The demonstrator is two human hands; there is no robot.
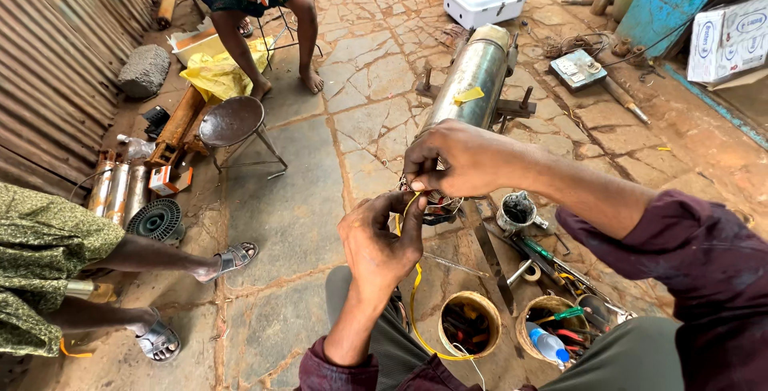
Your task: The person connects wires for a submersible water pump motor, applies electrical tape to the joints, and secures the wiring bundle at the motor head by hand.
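An open-air repair workshop: tool tins [470, 325], steel motor cylinder [474, 75], corrugated wall [56, 55].

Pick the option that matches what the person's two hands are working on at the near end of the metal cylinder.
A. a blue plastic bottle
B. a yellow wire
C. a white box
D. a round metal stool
B: the left hand pinches a yellow wire that loops down toward the lap, while the right hand holds its upper end at the near end of the metal cylinder.
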